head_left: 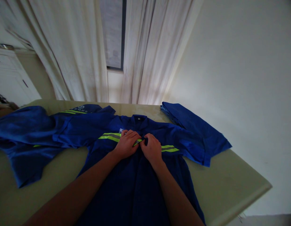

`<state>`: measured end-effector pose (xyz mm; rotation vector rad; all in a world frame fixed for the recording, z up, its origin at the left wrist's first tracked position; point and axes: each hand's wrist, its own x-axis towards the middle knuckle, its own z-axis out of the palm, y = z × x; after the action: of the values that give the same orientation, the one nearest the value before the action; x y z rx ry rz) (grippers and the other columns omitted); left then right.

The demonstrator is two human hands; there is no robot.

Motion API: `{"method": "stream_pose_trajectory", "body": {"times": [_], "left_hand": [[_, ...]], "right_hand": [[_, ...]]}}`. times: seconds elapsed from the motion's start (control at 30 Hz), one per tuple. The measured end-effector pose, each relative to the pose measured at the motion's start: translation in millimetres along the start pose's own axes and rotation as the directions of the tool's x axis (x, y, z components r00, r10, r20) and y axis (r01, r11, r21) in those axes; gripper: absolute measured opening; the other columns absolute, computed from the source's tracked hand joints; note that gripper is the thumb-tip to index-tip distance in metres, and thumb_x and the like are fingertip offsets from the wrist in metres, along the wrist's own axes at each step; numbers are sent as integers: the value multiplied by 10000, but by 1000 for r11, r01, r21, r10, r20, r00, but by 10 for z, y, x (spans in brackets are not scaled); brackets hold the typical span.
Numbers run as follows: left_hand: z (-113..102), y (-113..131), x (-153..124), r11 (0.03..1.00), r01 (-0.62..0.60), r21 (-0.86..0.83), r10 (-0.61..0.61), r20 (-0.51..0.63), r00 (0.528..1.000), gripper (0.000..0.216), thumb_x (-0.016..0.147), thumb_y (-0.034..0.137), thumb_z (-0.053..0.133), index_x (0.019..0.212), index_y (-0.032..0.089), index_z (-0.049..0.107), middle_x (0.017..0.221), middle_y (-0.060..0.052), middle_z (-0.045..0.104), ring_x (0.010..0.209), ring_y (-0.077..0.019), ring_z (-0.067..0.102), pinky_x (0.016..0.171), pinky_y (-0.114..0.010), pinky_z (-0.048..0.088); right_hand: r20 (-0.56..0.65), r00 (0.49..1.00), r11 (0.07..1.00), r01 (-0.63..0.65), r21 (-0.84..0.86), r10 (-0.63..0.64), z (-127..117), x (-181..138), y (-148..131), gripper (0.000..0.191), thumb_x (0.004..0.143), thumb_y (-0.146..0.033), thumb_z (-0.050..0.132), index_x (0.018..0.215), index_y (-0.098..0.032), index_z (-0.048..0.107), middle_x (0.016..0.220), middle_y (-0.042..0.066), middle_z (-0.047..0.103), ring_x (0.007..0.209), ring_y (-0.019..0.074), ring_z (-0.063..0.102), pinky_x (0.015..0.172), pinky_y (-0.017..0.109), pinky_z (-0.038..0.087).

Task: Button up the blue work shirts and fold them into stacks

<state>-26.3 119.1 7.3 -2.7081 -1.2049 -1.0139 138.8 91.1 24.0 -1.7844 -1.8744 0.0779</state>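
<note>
Jacket (136, 175), dark blue with a reflective stripe (170, 148), is lying spread front-up on the table (237, 185), its collar (139, 121) pointing toward the curtains (82, 53). Left hand (128, 143) and right hand (152, 149) are working close together at mid-chest, fingertips pinching the front opening. Folded blue garment (186, 117) is resting by the right-side sleeve (194, 147).

Dim, uneven light with soft, stretched edges.
</note>
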Motion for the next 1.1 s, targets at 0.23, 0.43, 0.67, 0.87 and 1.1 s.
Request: {"method": "stream_pose_trajectory", "body": {"times": [0.23, 0.43, 0.67, 0.87, 1.1], "left_hand": [[26, -23, -17, 1000, -19, 10, 18, 84, 996, 203, 881, 178, 559, 1054, 213, 659, 955, -47, 720, 943, -262, 597, 904, -474, 315], [-21, -2, -17, 1000, 5, -30, -3, 67, 998, 223, 847, 196, 585, 1063, 195, 641, 966, -49, 711, 929, -260, 588, 872, -455, 313], [-14, -2, -5, 998, 63, 10, -63, 28, 998, 186, 976, 243, 529, 1088, 247, 677, 1051, -42, 713, 991, -255, 574, 907, -464, 304], [59, -75, 4, 997, 50, -64, -47, 57, 997, 256, 948, 139, 509, 1116, 230, 679, 1100, -50, 721, 1036, -250, 594, 900, -441, 340], [60, -95, 8, 974, 84, -212, -69, 76, 995, 351, 916, 99, 448, 1146, 209, 689, 1018, -47, 718, 966, -227, 602, 881, -407, 367]], "right_hand": [[32, 999, 992, -9, -123, 13, 3, -7, -22, 178, 903, -190, 593, 1063, -218, 668, 1058, 57, 729, 860, 211, 676, 710, 298, 392], [30, 999, 991, 18, -134, -14, -33, 4, 20, 109, 942, -236, 601, 1018, -225, 679, 999, 59, 725, 832, 207, 662, 699, 293, 374], [-5, 993, 990, 120, 72, -120, 0, 52, 104, 84, 897, -174, 601, 918, -220, 669, 927, 33, 723, 869, 197, 658, 759, 271, 405], [21, 986, 982, 161, 99, -164, 57, 33, 85, 85, 908, -186, 604, 951, -213, 672, 944, 48, 728, 892, 209, 670, 795, 278, 431], [-46, 993, 974, 112, 197, -105, 103, 69, 165, 146, 916, -231, 562, 966, -206, 697, 969, 64, 743, 899, 222, 679, 828, 303, 451]]}}
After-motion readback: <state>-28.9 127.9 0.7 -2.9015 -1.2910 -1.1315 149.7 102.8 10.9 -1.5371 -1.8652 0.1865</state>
